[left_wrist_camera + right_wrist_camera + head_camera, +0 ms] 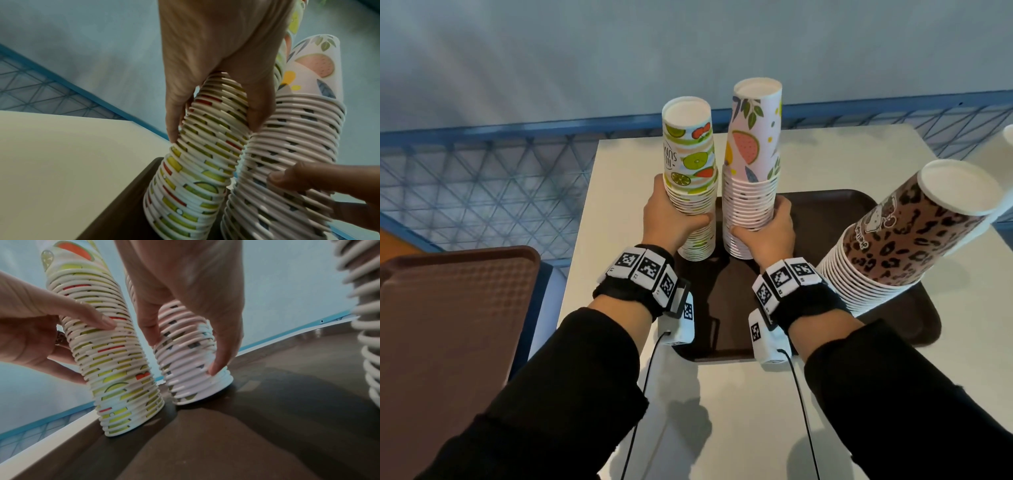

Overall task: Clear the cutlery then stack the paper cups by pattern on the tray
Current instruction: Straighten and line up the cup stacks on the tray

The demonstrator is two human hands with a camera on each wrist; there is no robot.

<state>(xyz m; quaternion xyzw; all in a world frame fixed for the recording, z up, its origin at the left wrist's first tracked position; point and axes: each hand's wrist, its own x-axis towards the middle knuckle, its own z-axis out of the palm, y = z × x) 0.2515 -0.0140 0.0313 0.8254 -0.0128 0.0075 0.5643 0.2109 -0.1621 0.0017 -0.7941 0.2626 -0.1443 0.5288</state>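
Brown plastic at the far left is a spare tray (pixel 458 325), lying apart from the work and holding nothing that shows. On the white table (pixel 808 157) sits the tray in use (pixel 825 205), dark brown, and all three cup stacks stand upside down on it.

Furthest left of these, the lime stack (pixel 690 178) stands at the tray's left edge. The left hand (pixel 671 219) wraps its middle, fingers curled round the far side and thumb across the near side. In the right wrist view its bottom rim meets the tray right by the raised lip, so it would be wise to set it fully on the flat floor, clear of the lip, or it may lean.

Just beside it, nearly touching, stands the pink stack (pixel 751 171) with its watermelon print. The right hand (pixel 767 229) grips it low, fingers curled round it and the thumb pressed on the rims near the base. This stack looks seated flat.

The step seems to be settling both stacks. Paper rims crush easily, so a light squeeze would serve best. Each hand should let go slowly and straight outward, since the columns are tall and could knock each other over.

At the right, near the tray's front edge, the leopard stack (pixel 904 236) stands untouched. No cutlery shows.
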